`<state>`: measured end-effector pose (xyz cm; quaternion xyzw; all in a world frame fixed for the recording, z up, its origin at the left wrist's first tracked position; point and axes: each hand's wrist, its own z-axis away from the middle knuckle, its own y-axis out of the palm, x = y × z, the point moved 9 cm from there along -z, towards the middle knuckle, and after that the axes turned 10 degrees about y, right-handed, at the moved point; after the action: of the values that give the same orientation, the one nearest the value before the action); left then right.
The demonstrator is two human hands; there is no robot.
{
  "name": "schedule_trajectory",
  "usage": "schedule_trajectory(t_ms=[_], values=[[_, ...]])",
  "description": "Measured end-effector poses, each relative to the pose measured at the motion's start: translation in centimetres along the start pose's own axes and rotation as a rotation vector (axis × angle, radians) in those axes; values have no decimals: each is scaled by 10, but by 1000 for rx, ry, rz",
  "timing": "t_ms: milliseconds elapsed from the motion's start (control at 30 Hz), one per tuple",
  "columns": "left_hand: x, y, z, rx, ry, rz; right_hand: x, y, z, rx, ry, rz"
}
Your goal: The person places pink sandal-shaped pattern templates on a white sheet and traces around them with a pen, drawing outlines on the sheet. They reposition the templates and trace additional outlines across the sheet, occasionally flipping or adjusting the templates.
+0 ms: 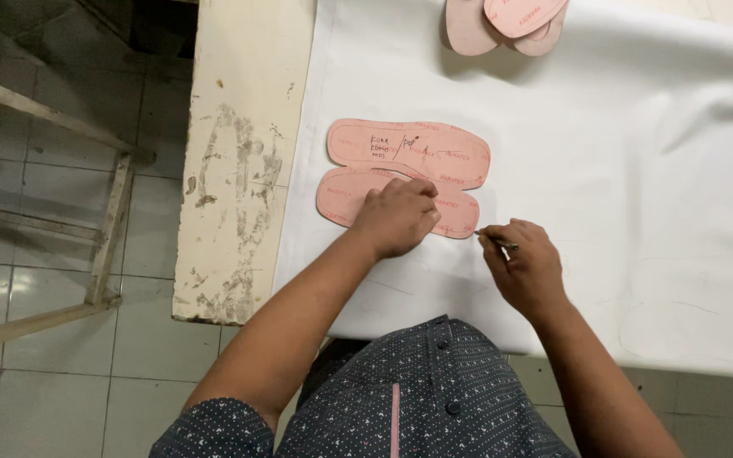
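A dark dotted shirt (417,399) fills the foreground. Further left, the left hand (396,216) presses flat, fingers curled, on the nearer pink insole template (341,195), which lies on white fabric (638,170) beside a second template (409,148). The right hand (528,263) pinches a pen (495,242) at the template's tip.

Matt pink board soles on smooth white sheet over a worn, painted wooden table.

Two soles (409,151) look like flat, matt pink fibreboard, inked with pen marks; more soles (506,25) lie stacked beyond. The sheet (638,170) is white, smooth, softly creased, like cloth or thin foam. The table (239,127) edge shows cream paint, scuffed and stained. The pen (495,242) tip looks metallic. The floor (36,254) is glossy grey tile. The shirt (417,399) is dotted dark cloth.
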<state>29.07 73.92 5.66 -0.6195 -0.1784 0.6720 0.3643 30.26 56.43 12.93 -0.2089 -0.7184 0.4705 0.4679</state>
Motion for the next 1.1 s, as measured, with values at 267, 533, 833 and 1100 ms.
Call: schedule_trajectory(t_ms=[267,533,833,1100], values=[[53,19,-28,117,-235,888,47,66,-13,197,-19,-211],[60,19,-26,7,-93,844,61,88,-17,206,-5,-619],[1,-4,31,-371,305,-71,7,68,-75,166,267,-643],[3,-4,28,-359,332,-129,36,101,-96,286,307,-670]])
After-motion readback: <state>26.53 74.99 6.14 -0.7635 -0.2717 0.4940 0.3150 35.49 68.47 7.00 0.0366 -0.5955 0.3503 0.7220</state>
